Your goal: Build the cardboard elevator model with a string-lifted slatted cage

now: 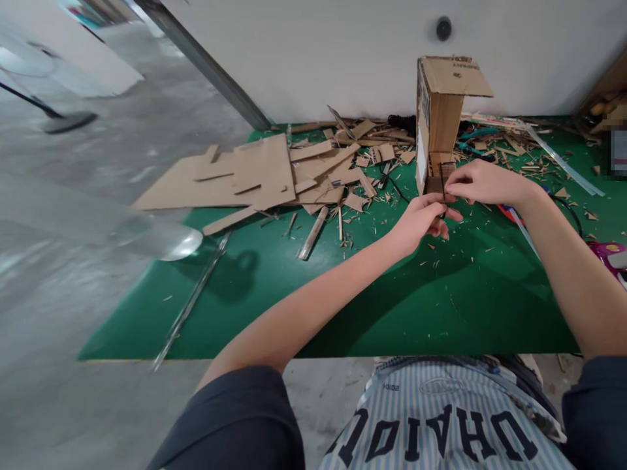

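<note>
In front of the cardboard box (439,130), my two hands meet over a thin black strand (442,177) that looks like a cord or a thin stick. My right hand (474,181) pinches it between thumb and fingertips from the right. Just below, my left hand (425,220) is closed on its lower part, with the other fingers loosely curled. The box stands upright with an open front and a flap jutting out at the top. My fingers partly hide the box's lower opening.
Cardboard sheets (264,173) and scraps are piled left of the box. A clear strip (191,303) crosses the green table's (313,313) left side. Teal-handled pliers (477,134) lie behind my right hand. A purple object (607,254) sits at the right edge. A white wall (343,59) rises behind.
</note>
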`<state>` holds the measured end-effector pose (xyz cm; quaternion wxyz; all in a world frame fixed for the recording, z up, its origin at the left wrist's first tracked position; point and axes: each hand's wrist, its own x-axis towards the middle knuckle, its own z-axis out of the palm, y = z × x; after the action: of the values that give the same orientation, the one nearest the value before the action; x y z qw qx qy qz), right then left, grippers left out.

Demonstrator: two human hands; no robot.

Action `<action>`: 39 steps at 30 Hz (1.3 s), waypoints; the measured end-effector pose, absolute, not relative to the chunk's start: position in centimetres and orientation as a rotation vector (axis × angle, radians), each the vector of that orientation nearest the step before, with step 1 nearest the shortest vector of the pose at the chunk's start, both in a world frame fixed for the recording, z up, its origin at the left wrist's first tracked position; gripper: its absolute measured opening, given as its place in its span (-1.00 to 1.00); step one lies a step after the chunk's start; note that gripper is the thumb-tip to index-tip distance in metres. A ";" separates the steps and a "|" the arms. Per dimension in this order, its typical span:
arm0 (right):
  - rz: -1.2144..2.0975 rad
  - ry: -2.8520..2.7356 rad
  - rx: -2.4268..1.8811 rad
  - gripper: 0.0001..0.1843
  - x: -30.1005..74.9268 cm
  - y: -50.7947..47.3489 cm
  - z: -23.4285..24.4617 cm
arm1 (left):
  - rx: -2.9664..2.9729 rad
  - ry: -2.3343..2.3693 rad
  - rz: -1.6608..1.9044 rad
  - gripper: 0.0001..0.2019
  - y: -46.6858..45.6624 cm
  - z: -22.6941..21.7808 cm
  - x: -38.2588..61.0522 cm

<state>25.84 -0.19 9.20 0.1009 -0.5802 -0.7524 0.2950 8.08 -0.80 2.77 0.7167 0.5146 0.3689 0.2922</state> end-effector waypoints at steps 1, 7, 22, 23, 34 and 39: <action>0.851 -2.237 -1.713 -0.76 25.9 -0.2 9.2 | 1.161 0.808 0.649 -0.75 -0.9 2.7 8.1; 0.697 -2.326 -1.752 -0.80 26.0 -0.8 10.3 | 1.322 0.779 0.662 -0.73 -1.1 2.2 8.0; 0.729 -2.385 -1.864 -0.86 25.0 -0.9 10.0 | 1.358 0.792 0.680 -0.56 -1.2 2.0 7.8; 0.734 -2.392 -1.861 -0.87 25.1 -0.9 10.0 | 1.326 0.787 0.694 -0.56 -1.2 2.0 7.9; 0.629 -2.438 -1.724 -0.89 24.2 -1.5 9.8 | 0.910 0.763 0.823 -0.87 -0.2 2.1 8.5; 0.629 -2.404 -1.712 -0.91 24.3 -1.4 9.9 | 0.913 0.741 0.820 -0.83 -0.4 2.3 8.6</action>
<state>24.30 -1.41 9.88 0.0620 -0.5664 -0.7951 0.2079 8.62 -0.36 2.32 0.7541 0.4182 0.3397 0.3756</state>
